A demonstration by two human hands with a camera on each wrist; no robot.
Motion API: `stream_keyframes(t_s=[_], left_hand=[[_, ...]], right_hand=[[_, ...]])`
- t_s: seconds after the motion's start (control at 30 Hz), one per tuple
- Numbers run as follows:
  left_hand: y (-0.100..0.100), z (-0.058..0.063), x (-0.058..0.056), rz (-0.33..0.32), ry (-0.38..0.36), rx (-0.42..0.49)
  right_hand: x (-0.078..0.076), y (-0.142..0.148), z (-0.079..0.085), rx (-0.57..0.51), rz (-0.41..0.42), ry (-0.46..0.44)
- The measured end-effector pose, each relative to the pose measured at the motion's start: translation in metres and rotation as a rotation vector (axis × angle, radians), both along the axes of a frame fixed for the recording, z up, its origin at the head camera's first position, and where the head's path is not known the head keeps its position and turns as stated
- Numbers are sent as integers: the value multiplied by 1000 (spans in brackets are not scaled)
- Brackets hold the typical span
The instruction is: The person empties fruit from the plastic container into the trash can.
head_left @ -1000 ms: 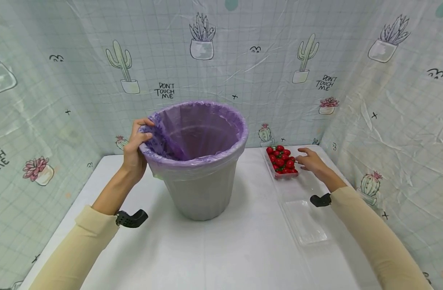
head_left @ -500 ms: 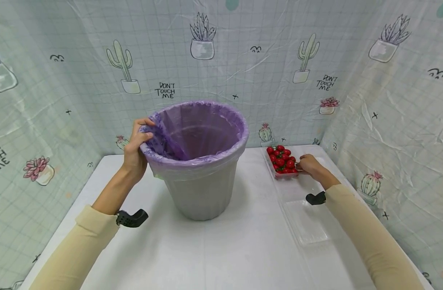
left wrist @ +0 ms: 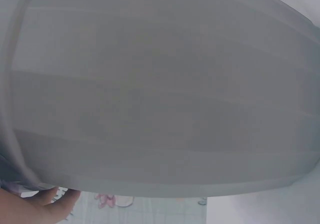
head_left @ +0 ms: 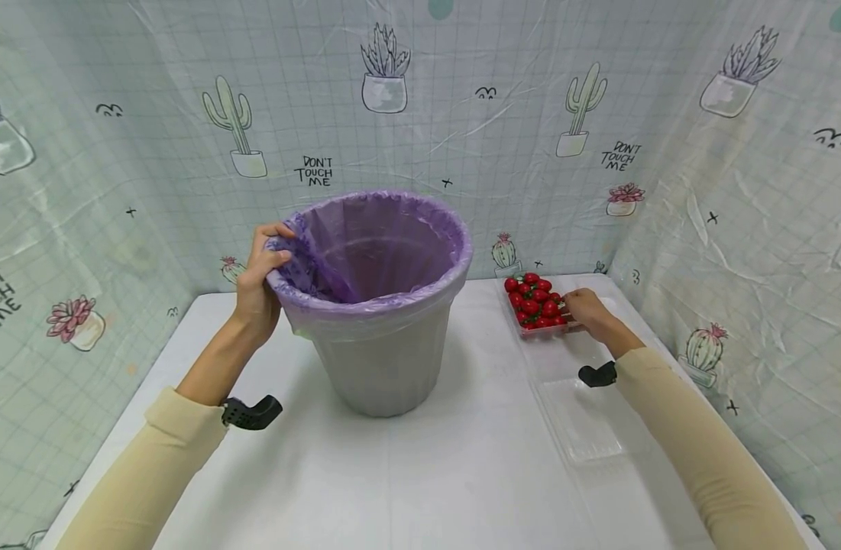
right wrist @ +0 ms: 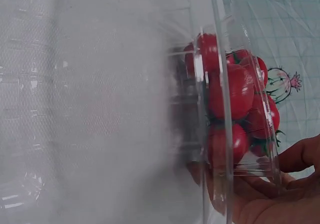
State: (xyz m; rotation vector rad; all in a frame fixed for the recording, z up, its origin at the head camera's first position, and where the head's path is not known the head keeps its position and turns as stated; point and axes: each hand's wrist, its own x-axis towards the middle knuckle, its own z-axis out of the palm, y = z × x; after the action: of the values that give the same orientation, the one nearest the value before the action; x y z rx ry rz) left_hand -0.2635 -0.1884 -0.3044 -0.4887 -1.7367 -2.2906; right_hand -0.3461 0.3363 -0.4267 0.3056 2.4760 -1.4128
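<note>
In the head view my left hand (head_left: 257, 286) grips the left rim of a grey trash can (head_left: 382, 367), thumb and fingers over the edge of its purple bag liner (head_left: 386, 305). The can's ribbed side fills most of the left wrist view. At the right, my right hand (head_left: 592, 313) holds the right wall of a clear plastic box (head_left: 544, 331) of cherry tomatoes (head_left: 533, 300). The right wrist view shows the thumb at the box's edge and fingers under it. Several red tomatoes (right wrist: 232, 92) with green stems show through the plastic.
The box's clear hinged lid (head_left: 581, 420) lies spread toward me on the white table (head_left: 420, 489). A hanging sheet printed with cacti (head_left: 420, 145) encloses the back and both sides. Each wrist wears a black camera mount (head_left: 251, 412).
My right hand came in from beside the box and its fingers closed on the right wall. The box has shifted very slightly. My left hand and the trash can stay put.
</note>
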Motion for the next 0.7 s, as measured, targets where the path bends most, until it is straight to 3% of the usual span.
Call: stream_keyframes(t_s=[0.33,0.53,0.7], left_hand=[[0,0,0,1,-4,1],[0,0,0,2,-1,3],[0,0,0,0,-4,2]], right_hand=[[6,-7,1,-131,-52,4],[3,-6,-1,-118,-61,11],[3,-6,0,-129,-78,-41]])
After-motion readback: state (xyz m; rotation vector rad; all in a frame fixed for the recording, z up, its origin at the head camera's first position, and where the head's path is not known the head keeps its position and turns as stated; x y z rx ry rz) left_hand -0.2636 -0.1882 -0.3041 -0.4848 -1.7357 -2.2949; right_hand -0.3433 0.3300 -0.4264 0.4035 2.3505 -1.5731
